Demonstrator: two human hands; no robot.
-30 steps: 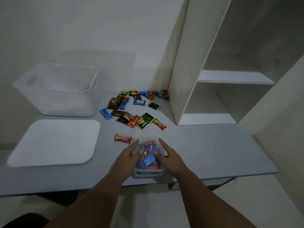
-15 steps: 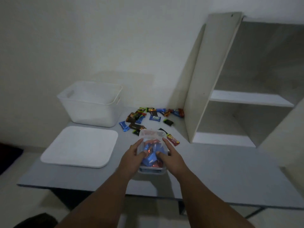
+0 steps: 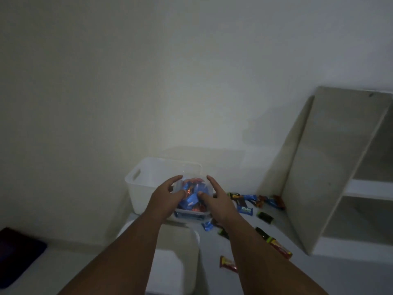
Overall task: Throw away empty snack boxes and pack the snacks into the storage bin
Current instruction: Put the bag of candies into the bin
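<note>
As the left hand (image 3: 168, 199) and right hand (image 3: 222, 206) grip the snack box (image 3: 192, 196), snacks (image 3: 245, 210) litter the grey table (image 3: 344, 273).

You are reaching both arms forward, your left hand (image 3: 168, 195) and right hand (image 3: 219, 202) gripping the clear snack box (image 3: 191, 212) from either side.

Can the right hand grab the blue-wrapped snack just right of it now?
Probably not yet. The blue-wrapped snack lies close beside the right hand with nothing between, but that hand and the left hand hold the clear snack container between them, so it isn't free.
</note>
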